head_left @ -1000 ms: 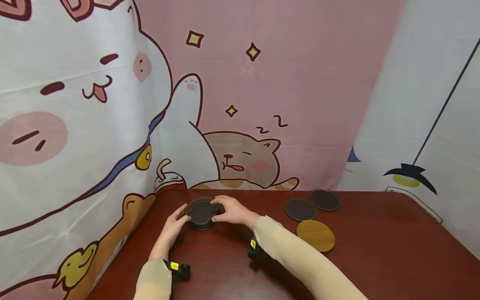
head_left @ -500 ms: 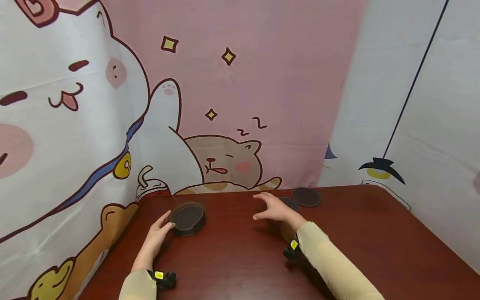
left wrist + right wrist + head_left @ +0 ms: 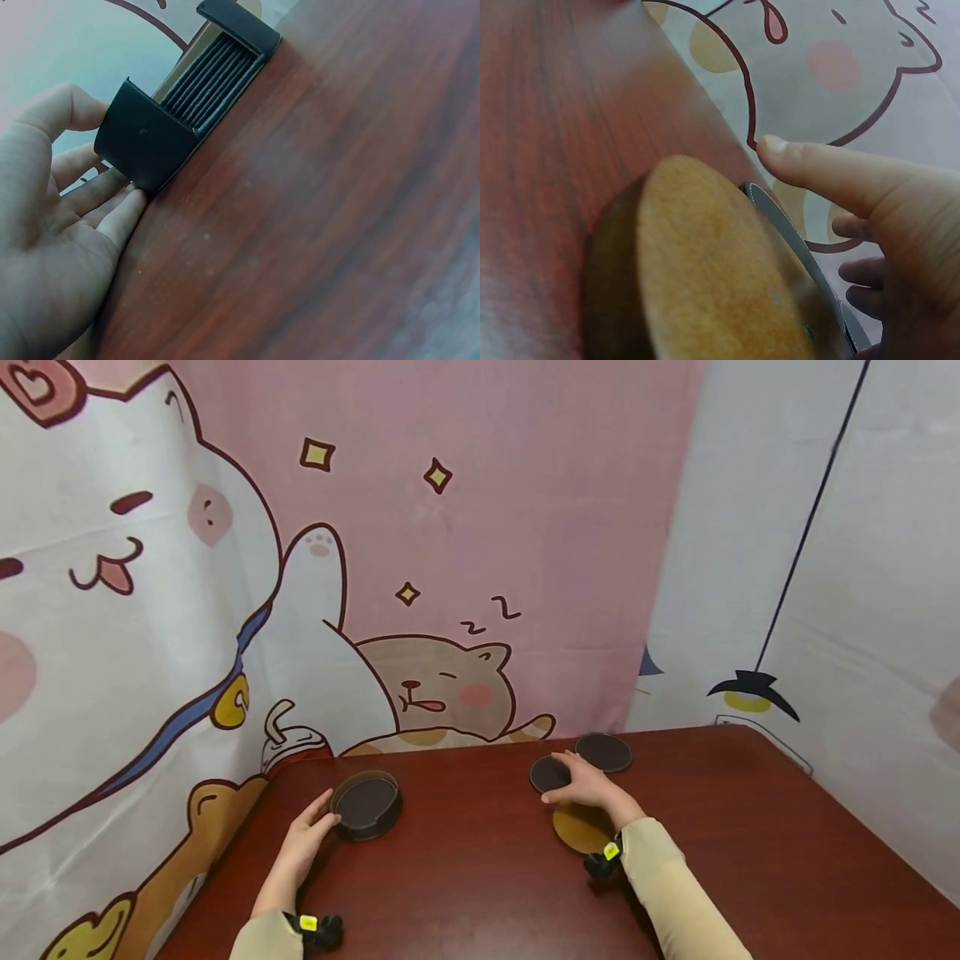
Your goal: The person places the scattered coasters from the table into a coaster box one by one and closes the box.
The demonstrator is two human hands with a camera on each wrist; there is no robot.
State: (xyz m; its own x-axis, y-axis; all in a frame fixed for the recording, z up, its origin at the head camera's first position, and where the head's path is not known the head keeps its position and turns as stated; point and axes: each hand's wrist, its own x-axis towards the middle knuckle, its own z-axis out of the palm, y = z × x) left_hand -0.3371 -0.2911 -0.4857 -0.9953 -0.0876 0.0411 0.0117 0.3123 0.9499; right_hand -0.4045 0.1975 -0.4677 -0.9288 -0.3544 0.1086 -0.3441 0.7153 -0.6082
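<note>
A round dark coaster holder (image 3: 367,806) stands at the left of the table, with a stack of several dark coasters (image 3: 214,79) visible through its notch. My left hand (image 3: 303,835) holds its outer left side, thumb and fingers against the wall. Over on the right, my right hand (image 3: 592,785) reaches over a dark round coaster (image 3: 546,775), thumb and fingers spread apart, nothing gripped. Part of that coaster is hidden by the hand. In the right wrist view the thumb stretches out above the coaster's thin edge (image 3: 791,229).
Another dark coaster (image 3: 603,752) lies just behind the right hand. A yellow-brown wood-look disc (image 3: 579,828) lies nearer, partly under the right wrist. The reddish-brown table (image 3: 465,860) ends at a cartoon-printed cloth (image 3: 480,527).
My right hand has left the holder and moved right to the loose coasters. My left hand stays at the holder. The head view has turned slightly right.
</note>
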